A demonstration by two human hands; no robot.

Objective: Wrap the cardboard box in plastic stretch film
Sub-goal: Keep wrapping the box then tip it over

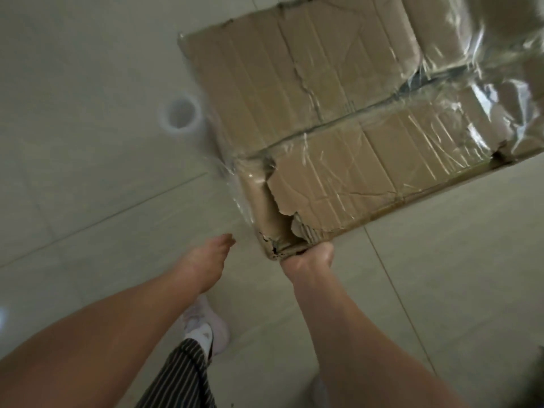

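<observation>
**Two hands at the torn corner of a part-wrapped box**

On the pale tiled floor (88, 201) at the left sits a blurred roll of clear plastic stretch film (181, 114), its hollow core facing up, near the box's left side. The left hand (206, 260) reaches forward with fingers straight and together. It holds nothing and is close to the box's near corner but apart from it. Below it show a white shoe (206, 328) and a black-and-white striped trouser leg (179, 375).

The right hand (309, 257) grips the near corner of the big, battered brown cardboard box (294, 83), its fingers curled under the edge and hidden. The box fills the upper right, and its board is torn open just above that hand. Whether it rests flat on the tiles cannot be told. Wrinkled, shiny clear film (471, 69) covers its right part and near flap, and more hangs along its left edge.
</observation>
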